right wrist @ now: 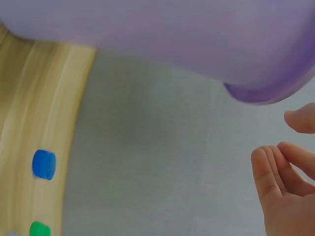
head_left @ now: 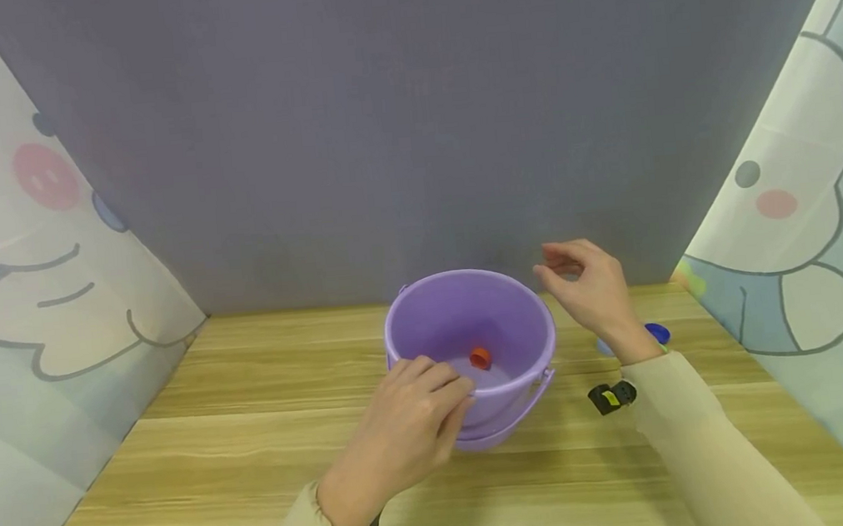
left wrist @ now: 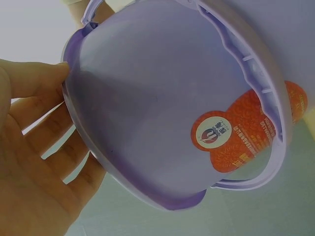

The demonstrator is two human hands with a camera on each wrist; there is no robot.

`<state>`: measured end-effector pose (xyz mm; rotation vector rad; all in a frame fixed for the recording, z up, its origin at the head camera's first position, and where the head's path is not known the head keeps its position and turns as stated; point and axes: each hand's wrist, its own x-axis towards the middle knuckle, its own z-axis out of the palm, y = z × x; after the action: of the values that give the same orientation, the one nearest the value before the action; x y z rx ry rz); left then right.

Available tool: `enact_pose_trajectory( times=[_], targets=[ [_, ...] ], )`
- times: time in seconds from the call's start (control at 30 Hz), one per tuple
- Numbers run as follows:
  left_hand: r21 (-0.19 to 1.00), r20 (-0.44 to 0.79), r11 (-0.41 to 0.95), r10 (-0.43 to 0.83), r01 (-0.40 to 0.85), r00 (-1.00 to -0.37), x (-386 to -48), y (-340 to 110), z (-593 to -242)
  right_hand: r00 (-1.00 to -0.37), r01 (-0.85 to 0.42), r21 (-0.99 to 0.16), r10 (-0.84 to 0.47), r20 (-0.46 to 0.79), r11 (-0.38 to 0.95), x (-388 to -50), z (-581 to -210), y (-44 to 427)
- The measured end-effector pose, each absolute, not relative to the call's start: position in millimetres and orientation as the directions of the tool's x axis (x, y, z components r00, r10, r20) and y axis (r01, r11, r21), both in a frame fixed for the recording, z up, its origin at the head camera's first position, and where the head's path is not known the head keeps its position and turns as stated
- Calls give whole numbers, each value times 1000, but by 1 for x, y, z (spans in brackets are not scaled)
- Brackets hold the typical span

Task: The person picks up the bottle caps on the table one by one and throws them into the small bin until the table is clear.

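A purple bucket (head_left: 469, 292) stands upright on the wooden table, and an orange-red bottle cap (head_left: 480, 358) lies on its bottom. My left hand (head_left: 412, 418) holds the bucket's near-left rim. The left wrist view shows its thumb on the outer side of the rim and the fingers passing behind it. Beyond the bucket's right rim my right hand (head_left: 592, 286) hovers in the air, fingers bent loosely, nothing between them and the thumb. In the right wrist view a blue bottle cap (right wrist: 44, 164) and a green bottle cap (right wrist: 39, 229) rest on the table.
A pale cap-like piece (head_left: 605, 348) lies beside the right wrist, partly hidden by it. The bucket's handle (head_left: 532, 408) hangs down at the near side. A grey panel (head_left: 410, 130) stands behind the table (head_left: 259, 469), with cartoon-printed sheets on both sides.
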<state>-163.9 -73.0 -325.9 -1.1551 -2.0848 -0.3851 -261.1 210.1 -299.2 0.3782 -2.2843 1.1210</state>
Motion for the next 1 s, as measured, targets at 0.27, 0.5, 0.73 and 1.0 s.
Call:
enact_pose_trajectory(
  times=[0.27, 0.5, 0.73, 1.0],
  targets=[
    [-89, 708, 562, 616, 822, -345, -164, -73, -326, -837, -416, -619, -14, 547, 666, -273, -309, 216],
    [-83, 703, 561, 619, 824, -351, -163, -73, -325, -884, -346, -618, -24, 467, 706, -281, -320, 225],
    [-77, 704, 559, 617, 826, -352, -163, -72, -326, -916, -314, -563, -87, 393, 764, -290, -332, 237],
    [-80, 703, 563, 617, 823, -354, -163, -72, -327, -933, -290, -516, -118, 339, 806, -301, -342, 245]
  ],
)
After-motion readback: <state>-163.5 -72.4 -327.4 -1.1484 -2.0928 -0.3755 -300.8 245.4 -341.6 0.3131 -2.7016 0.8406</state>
